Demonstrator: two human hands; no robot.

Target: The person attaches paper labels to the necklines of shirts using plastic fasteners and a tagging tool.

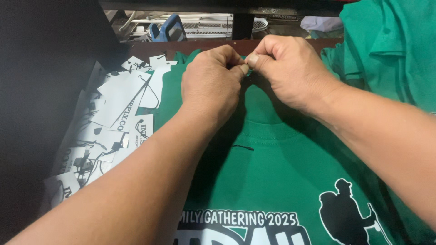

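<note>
Your left hand (212,81) and right hand (284,68) have fingers pinched together on the soft, limp green shirt (272,154) collar; grip there.

Garment finishing or print workshop. Evidence: green cotton printed T-shirt (272,177) spread flat on dark wooden worktop (150,47); heap of white card hang tags with black strings (106,122) at left; further folded green shirts stacked (390,50) at right; blue-handled tool (169,29) and white slatted equipment (213,27) behind worktop.
</note>
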